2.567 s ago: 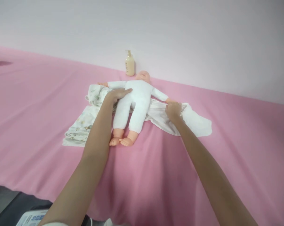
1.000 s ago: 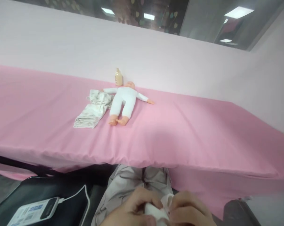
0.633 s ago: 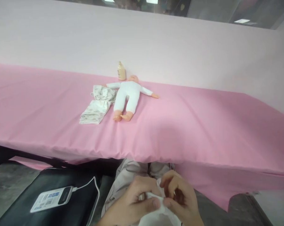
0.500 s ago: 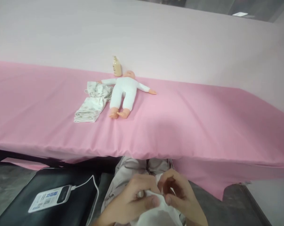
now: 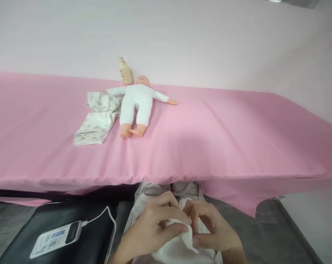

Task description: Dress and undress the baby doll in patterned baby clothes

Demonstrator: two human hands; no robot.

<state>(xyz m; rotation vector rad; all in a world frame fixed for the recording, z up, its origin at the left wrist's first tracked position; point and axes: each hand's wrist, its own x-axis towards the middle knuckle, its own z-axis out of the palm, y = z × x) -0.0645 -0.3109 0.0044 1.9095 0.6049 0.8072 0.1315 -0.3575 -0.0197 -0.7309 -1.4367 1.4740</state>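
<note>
Above my lap, my left hand [image 5: 161, 222] pinches the edge of a white cloth [image 5: 177, 249] between thumb and fingers. Close beside it, my right hand [image 5: 210, 225] grips another part of the same cloth, fingers curled inward. The cloth hangs bunched below both hands, and its full shape is hidden. A baby doll [image 5: 138, 101] in a white suit lies on its back on the pink-covered table, arms spread, well beyond my hands.
Folded pale cloths [image 5: 95, 121] lie left of the doll on the pink sheet [image 5: 223, 146]. A pump bottle [image 5: 125, 71] stands by the wall near the doll's head. At lower left, a white power bank [image 5: 57, 238] with a cable rests on a black seat [image 5: 91, 227].
My hands have shifted slightly on the white cloth, and a folded edge of it now shows between them. The view has tilted a little; the doll and cloths lie as before.
</note>
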